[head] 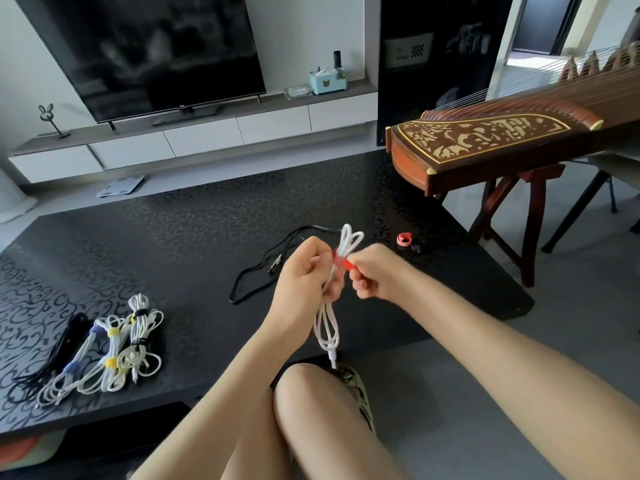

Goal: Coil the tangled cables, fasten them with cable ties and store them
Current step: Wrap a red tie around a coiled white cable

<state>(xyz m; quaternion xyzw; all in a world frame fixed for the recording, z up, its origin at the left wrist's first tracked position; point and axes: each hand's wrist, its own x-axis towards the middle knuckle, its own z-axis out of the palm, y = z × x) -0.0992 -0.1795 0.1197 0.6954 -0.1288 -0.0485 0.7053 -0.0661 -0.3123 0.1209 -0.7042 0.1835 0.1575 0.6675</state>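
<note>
Head view: a coiled white cable (327, 327), held in the air over the near edge of the table (173, 254), is gripped at mid-length by the left hand (304, 271) so that the loops are bunched while a red tie (343, 263), pinched by the right hand (377, 271), is evidently wrapped round them.

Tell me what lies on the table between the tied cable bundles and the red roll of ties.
Head view: a loose black cable, uncoiled, partly hidden behind the left hand.
</note>
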